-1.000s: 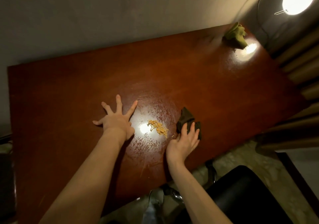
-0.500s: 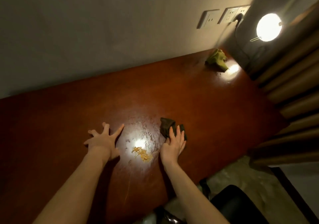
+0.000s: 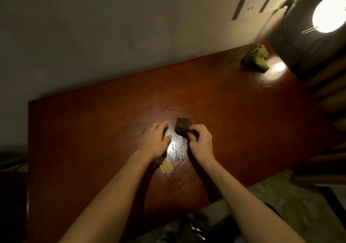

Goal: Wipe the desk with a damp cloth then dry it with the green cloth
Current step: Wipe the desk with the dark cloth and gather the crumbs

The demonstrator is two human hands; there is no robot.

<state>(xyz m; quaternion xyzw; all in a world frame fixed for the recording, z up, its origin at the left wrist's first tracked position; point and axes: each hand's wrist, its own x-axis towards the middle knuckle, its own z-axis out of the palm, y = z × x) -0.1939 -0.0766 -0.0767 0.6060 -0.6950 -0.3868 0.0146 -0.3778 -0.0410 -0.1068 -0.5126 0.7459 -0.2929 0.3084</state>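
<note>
STEP: damp wipe | right hand [image 3: 201, 143] is clamped on the dark damp cloth [image 3: 183, 127], bunched on the desk [image 3: 93, 130] | left hand [image 3: 154, 140] is held loosely open, empty | crumbs [image 3: 164, 166] lie nearer the body, beside the left wrist (cloth beyond them) | green cloth [image 3: 256, 58] is left at the far right corner.

right hand [image 3: 201, 142] grips the dark cloth [image 3: 184, 128] mid-desk [image 3: 93, 130]; left hand [image 3: 154, 141] lies flat beside it. green cloth [image 3: 256, 57] sits at the far right corner.
</note>
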